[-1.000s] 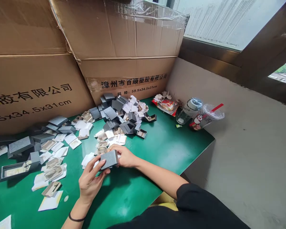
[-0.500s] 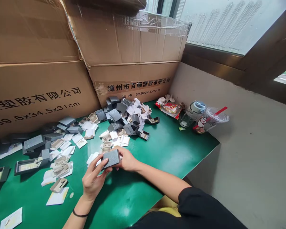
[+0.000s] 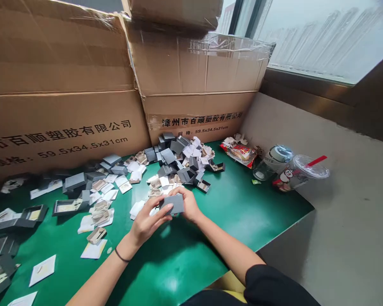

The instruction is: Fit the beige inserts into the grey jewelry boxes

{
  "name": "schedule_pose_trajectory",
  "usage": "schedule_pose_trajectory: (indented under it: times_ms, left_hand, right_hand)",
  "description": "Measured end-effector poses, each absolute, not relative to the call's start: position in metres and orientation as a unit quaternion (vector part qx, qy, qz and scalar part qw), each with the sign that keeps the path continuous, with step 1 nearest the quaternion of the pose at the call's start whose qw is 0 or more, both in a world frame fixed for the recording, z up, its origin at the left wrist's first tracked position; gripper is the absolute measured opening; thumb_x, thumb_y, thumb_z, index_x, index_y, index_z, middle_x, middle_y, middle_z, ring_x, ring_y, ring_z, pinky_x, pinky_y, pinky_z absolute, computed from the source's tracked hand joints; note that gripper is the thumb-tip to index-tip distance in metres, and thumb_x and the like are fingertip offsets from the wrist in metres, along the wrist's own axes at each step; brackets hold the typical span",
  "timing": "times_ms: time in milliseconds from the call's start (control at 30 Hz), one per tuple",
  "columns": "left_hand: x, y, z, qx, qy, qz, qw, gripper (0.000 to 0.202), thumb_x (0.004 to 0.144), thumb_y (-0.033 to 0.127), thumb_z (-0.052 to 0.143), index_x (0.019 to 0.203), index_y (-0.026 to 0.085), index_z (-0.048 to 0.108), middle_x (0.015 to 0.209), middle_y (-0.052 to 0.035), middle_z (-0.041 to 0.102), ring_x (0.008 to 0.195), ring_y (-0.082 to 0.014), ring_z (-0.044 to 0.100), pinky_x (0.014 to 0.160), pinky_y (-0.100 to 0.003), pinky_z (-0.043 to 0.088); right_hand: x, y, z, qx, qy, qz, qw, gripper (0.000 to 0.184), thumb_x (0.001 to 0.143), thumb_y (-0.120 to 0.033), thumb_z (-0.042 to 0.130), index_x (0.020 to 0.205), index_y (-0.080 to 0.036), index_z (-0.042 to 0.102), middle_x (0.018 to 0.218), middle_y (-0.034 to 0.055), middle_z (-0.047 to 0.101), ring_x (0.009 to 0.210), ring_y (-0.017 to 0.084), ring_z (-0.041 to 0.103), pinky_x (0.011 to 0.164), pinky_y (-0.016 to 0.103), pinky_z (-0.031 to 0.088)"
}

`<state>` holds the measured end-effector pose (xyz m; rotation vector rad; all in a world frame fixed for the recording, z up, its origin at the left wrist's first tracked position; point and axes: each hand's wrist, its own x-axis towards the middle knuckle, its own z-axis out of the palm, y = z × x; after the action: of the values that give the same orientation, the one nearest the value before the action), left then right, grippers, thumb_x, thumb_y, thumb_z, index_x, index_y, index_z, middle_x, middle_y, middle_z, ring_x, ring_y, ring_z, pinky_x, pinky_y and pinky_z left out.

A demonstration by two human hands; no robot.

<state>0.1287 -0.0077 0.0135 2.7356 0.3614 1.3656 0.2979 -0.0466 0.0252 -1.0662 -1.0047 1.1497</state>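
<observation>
A small grey box (image 3: 175, 204) is held between my two hands above the green table (image 3: 217, 238). My left hand (image 3: 149, 220) grips its left side, thumb and fingers closed around it. On the far right side, my right hand (image 3: 188, 205) is wrapped on the box, with its fingertips mostly hidden behind. Just beyond my hands lies a heap of grey boxes (image 3: 168, 156) mixed with white paper cards (image 3: 196, 149) and beige inserts (image 3: 155, 182). Whether the held box is fully closed is hard to make out.
Large cardboard cartons (image 3: 194, 74) stand along the back. More open grey boxes (image 3: 70, 205) and white cards (image 3: 42, 270) spread over the left side. At the right are a red snack packet (image 3: 241, 155), a glass jar (image 3: 271, 163) and a plastic cup (image 3: 298, 173) near the wall.
The camera view has turned left, so everything sits further right. Both hands keep hold of the grey box, which is now tilted differently, its broad face more level.
</observation>
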Motion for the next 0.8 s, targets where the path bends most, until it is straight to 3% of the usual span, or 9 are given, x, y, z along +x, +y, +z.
schedule_pose_trajectory:
  times_ms: [67, 133, 367, 533, 633, 700, 800]
  left_hand:
    - [0.141, 0.009, 0.029, 0.899, 0.094, 0.427, 0.028, 0.046, 0.084, 0.016, 0.066, 0.128, 0.025, 0.056, 0.124, -0.0144, 0.055, 0.111, -0.0240, 0.060, 0.079, -0.034, 0.060]
    - [0.159, 0.027, 0.044, 0.894, 0.074, 0.441, 0.032, 0.043, 0.086, 0.018, 0.063, 0.127, 0.025, 0.056, 0.123, -0.0136, 0.056, 0.108, -0.0226, 0.061, 0.081, -0.036, 0.060]
    - [0.231, 0.082, 0.086, 0.873, 0.081, 0.480, -0.013, 0.036, 0.091, 0.018, 0.054, 0.127, 0.022, 0.057, 0.126, -0.0132, 0.051, 0.116, -0.0225, 0.054, 0.087, -0.034, 0.057]
    - [0.258, 0.134, 0.108, 0.844, 0.208, 0.494, -0.025, 0.035, 0.092, 0.023, 0.053, 0.127, 0.024, 0.060, 0.128, -0.0130, 0.048, 0.120, -0.0248, 0.047, 0.094, -0.040, 0.051]
    - [0.271, 0.169, 0.114, 0.838, 0.291, 0.462, -0.014, 0.038, 0.090, 0.022, 0.056, 0.127, 0.021, 0.060, 0.125, -0.0141, 0.052, 0.116, -0.0259, 0.048, 0.098, -0.044, 0.046]
    - [0.280, 0.185, 0.114, 0.853, 0.334, 0.400, 0.011, 0.043, 0.088, 0.022, 0.059, 0.131, 0.021, 0.057, 0.126, -0.0145, 0.054, 0.118, -0.0277, 0.048, 0.099, -0.047, 0.046]
    - [0.287, 0.190, 0.111, 0.875, 0.379, 0.297, 0.045, 0.044, 0.088, 0.020, 0.056, 0.132, 0.023, 0.055, 0.139, -0.0160, 0.049, 0.128, -0.0338, 0.040, 0.101, -0.061, 0.038]
  right_hand:
    - [0.311, -0.038, 0.034, -0.461, -0.405, 0.492, 0.617, 0.029, 0.062, -0.041, 0.069, 0.072, -0.021, 0.050, 0.079, 0.0007, 0.064, 0.052, 0.012, 0.053, 0.038, 0.022, 0.041]
    - [0.327, -0.026, 0.043, -0.471, -0.409, 0.449, 0.640, 0.026, 0.065, -0.039, 0.066, 0.077, -0.020, 0.055, 0.075, -0.0005, 0.061, 0.049, 0.010, 0.051, 0.037, 0.022, 0.040]
    - [0.397, 0.033, 0.087, -0.538, -0.543, 0.166, 0.623, 0.021, 0.072, -0.031, 0.054, 0.082, -0.017, 0.065, 0.081, 0.0033, 0.064, 0.065, 0.014, 0.056, 0.057, 0.026, 0.048]
    - [0.439, 0.085, 0.112, -0.626, -0.535, -0.055, 0.565, 0.021, 0.073, -0.018, 0.046, 0.077, -0.018, 0.067, 0.084, 0.0058, 0.066, 0.083, 0.018, 0.061, 0.080, 0.030, 0.049]
    - [0.450, 0.118, 0.112, -0.660, -0.524, -0.059, 0.536, 0.030, 0.075, -0.014, 0.044, 0.092, -0.017, 0.068, 0.101, 0.0101, 0.068, 0.095, 0.021, 0.061, 0.090, 0.034, 0.047]
    - [0.452, 0.135, 0.106, -0.669, -0.559, 0.003, 0.490, 0.033, 0.078, -0.016, 0.046, 0.103, -0.015, 0.067, 0.112, 0.0128, 0.067, 0.104, 0.023, 0.061, 0.095, 0.037, 0.046]
    - [0.451, 0.144, 0.096, -0.674, -0.596, 0.104, 0.424, 0.035, 0.082, -0.017, 0.046, 0.111, -0.013, 0.065, 0.116, 0.0146, 0.067, 0.108, 0.024, 0.061, 0.098, 0.041, 0.045]
